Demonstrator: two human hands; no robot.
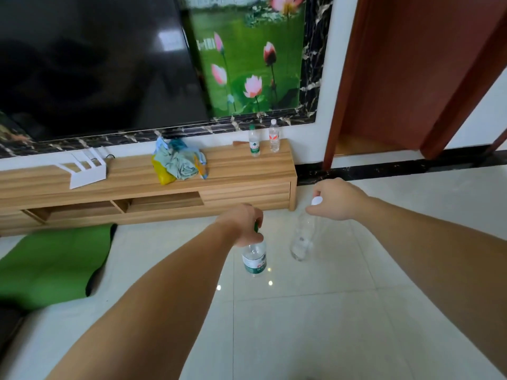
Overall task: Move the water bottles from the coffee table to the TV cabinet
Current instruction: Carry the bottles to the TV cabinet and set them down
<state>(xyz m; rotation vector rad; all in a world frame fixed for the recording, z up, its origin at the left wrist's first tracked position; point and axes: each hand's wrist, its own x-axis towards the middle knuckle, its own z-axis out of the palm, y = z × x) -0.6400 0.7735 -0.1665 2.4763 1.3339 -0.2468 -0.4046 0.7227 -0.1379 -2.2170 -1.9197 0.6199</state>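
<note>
My left hand (244,224) grips the neck of a green-labelled water bottle (254,260), which hangs down over the floor. My right hand (338,198) holds a clear white-capped water bottle (301,239) by its top. Both are carried in the air in front of the wooden TV cabinet (241,171). Two more bottles stand upright on the cabinet's right end: a green-capped bottle (254,142) and a white-capped bottle with a red label (274,137). The coffee table is out of view.
A pile of crumpled cloths (178,161) and a white rack (85,170) lie on the cabinet under a large dark TV (93,64). A green mat (52,263) covers the floor at the left. A brown doorway (397,78) opens at the right.
</note>
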